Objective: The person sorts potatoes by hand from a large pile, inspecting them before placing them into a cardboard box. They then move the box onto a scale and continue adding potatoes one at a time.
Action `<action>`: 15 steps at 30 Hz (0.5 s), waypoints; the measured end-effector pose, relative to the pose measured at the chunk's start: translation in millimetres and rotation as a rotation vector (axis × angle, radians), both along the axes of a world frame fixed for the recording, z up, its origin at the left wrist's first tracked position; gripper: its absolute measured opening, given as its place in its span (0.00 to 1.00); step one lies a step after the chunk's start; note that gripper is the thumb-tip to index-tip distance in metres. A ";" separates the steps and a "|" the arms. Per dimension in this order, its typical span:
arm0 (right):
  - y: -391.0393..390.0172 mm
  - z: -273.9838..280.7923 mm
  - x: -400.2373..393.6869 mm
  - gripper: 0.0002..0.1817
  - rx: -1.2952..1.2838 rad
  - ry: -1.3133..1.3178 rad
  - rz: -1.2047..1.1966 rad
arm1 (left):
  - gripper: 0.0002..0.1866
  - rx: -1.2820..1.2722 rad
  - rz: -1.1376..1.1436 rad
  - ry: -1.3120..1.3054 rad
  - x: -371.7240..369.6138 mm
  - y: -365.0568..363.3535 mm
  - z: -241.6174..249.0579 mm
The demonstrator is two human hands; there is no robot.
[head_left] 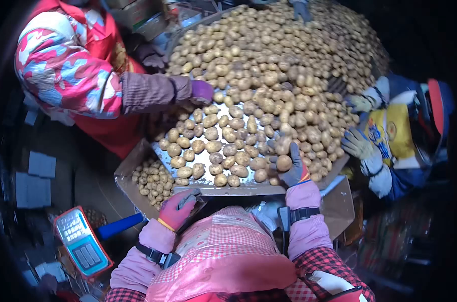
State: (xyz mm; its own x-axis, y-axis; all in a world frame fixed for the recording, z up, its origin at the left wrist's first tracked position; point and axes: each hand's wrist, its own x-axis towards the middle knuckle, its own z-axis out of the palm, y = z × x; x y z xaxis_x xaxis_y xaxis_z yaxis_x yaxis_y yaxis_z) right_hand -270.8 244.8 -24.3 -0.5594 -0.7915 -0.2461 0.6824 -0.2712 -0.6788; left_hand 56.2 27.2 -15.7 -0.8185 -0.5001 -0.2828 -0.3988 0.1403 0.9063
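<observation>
Many potatoes (268, 55) lie heaped on a metal-topped table (208, 190), with a looser layer near its front edge. My right hand (293, 170), in a grey and pink glove, is at the front right of the potatoes, its thumb and fingers round a single potato (283, 163). At the table's front left edge rests my left hand (179, 205), in a pink and grey glove, its fingers curled over the edge; whether anything is in them is hidden.
A carton of small potatoes (153, 182) stands at the left, another carton (339, 206) at the right. A scale (83, 241) is lower left. Co-workers' gloved hands (202, 92) touch the heap from the left, right and far side.
</observation>
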 end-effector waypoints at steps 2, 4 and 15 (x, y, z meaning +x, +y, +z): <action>31.8 -4.5 9.7 0.30 0.014 0.490 -0.066 | 0.20 0.045 -0.112 0.050 -16.6 0.5 -3.5; 37.1 33.1 39.0 0.30 0.428 1.261 -0.339 | 0.20 0.160 -0.077 0.010 -39.5 4.8 2.8; 310.6 -6.3 247.6 0.28 0.279 0.036 -0.994 | 0.29 -0.950 -0.401 0.279 -115.9 5.4 -72.1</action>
State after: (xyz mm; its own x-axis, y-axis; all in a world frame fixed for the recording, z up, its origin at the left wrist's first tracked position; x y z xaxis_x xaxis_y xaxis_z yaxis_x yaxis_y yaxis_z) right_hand -23.2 555.4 -30.6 -0.9404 0.1147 -0.3200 0.2143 -0.5309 -0.8199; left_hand -59.7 32.6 -87.8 -0.9477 -0.0968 0.3041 0.0380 0.9119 0.4086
